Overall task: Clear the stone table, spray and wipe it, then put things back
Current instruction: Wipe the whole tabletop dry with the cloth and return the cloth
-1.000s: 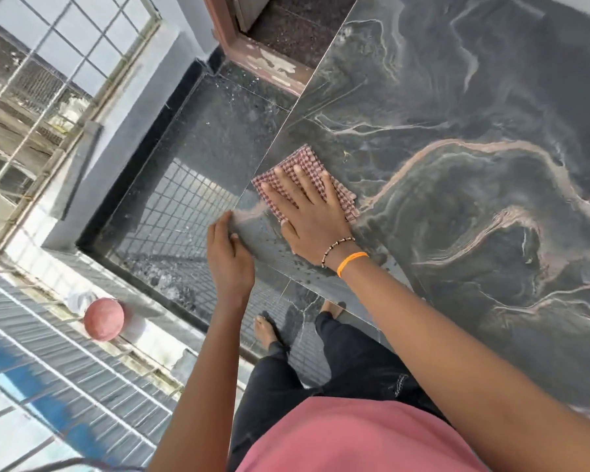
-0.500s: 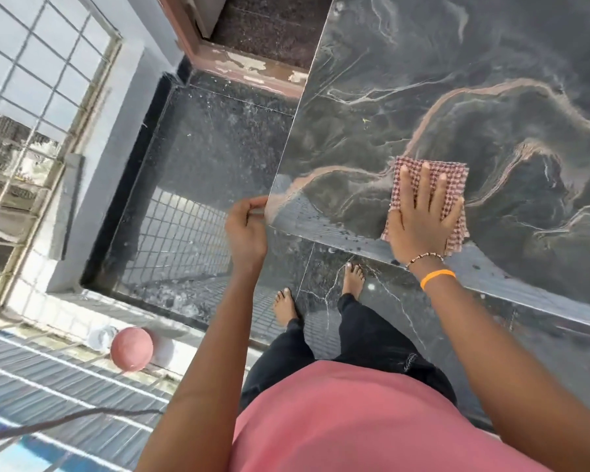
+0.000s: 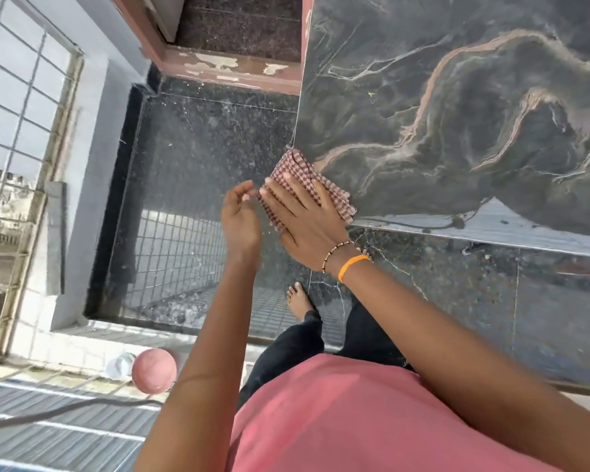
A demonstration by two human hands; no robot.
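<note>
The dark stone table [image 3: 457, 107], veined with tan streaks, fills the upper right. A folded red-and-white checked cloth [image 3: 295, 172] lies on its near left corner and hangs slightly over the edge. My right hand [image 3: 304, 219] presses flat on the cloth with fingers spread. My left hand [image 3: 241, 216] hovers just left of that corner, off the table, fingers loosely curled and holding nothing. Nothing else sits on the visible tabletop.
Dark speckled floor [image 3: 201, 165] lies left of the table, with a peeling door threshold [image 3: 232, 69] beyond it. A window grille [image 3: 17, 131] stands at far left. A pink ball [image 3: 154, 374] rests near a low ledge at lower left. My bare foot [image 3: 298, 301] stands below the table edge.
My right hand slid the cloth from the table's front edge leftward to the near left corner. My left hand let go of the table's corner and now hovers beside it.
</note>
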